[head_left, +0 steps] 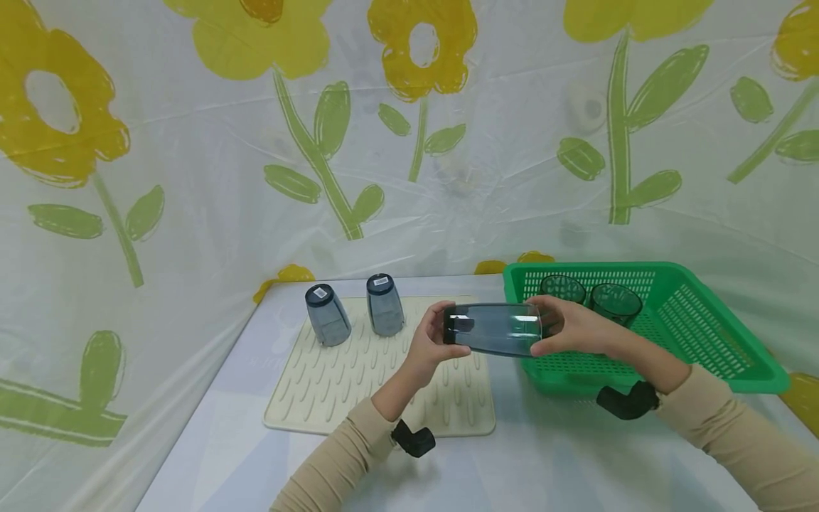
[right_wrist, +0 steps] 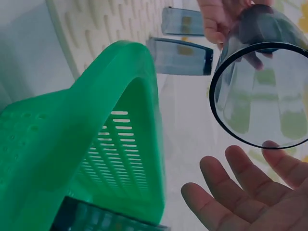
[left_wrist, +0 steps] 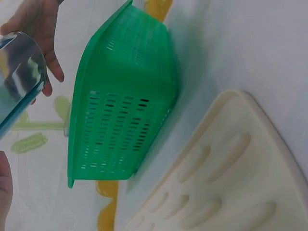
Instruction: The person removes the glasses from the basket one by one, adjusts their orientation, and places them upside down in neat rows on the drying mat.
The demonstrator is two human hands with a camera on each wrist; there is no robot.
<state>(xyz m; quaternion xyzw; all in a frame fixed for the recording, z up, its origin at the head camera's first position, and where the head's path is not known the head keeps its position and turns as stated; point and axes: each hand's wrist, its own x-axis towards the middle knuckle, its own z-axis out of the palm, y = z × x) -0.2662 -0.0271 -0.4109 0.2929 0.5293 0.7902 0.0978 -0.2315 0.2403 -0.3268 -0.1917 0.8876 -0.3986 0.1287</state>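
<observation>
A blue-grey drinking glass (head_left: 495, 328) lies sideways in the air between both hands, its dark base to the left. My left hand (head_left: 429, 348) grips the base end, thumb below and fingers above. My right hand (head_left: 576, 328) holds the rim end between thumb and index finger; in the right wrist view its other fingers (right_wrist: 240, 168) are spread away from the glass. Two similar glasses, one (head_left: 328, 320) left of the other (head_left: 385, 309), stand upside down on a cream drying mat (head_left: 377, 398).
To the right a green perforated basket (head_left: 723, 341) stands on the table (head_left: 531, 455). Two dark glasses, one (head_left: 561, 286) beside the other (head_left: 617, 302), stand inside it with rims up. A flower-printed curtain (head_left: 499, 192) hangs behind the table.
</observation>
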